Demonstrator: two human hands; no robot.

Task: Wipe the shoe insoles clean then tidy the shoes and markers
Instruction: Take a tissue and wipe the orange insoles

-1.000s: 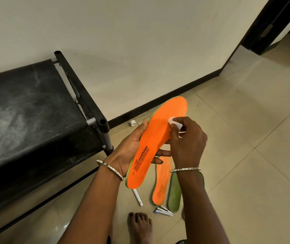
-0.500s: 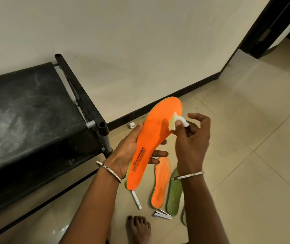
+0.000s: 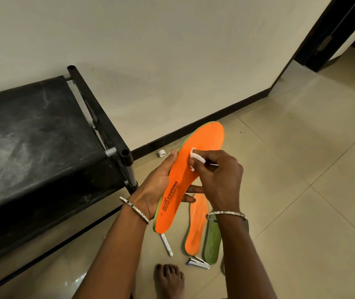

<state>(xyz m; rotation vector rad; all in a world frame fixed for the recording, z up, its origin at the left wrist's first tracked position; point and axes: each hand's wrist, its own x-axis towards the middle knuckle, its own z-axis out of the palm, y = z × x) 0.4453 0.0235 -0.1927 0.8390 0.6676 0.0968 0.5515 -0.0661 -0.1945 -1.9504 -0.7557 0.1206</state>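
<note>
Plainly, we held the large orange insole [image 3: 193, 169] up above the floor [image 3: 301, 190], its toe end tilted away toward the wall. Our left hand [image 3: 157, 186] cupped it from beneath near the heel, thumb along its left edge, fingertips curling out on the right. Our right hand [image 3: 219, 175] pinched a small white wipe [image 3: 197, 157] and pressed it onto the insole's orange face. Below, on the tiles, a second orange insole [image 3: 197, 225] lay just beside a green insole [image 3: 212, 242], with a white marker [image 3: 166, 244] to their left. A black rack [image 3: 32, 147] stood at our left.
</note>
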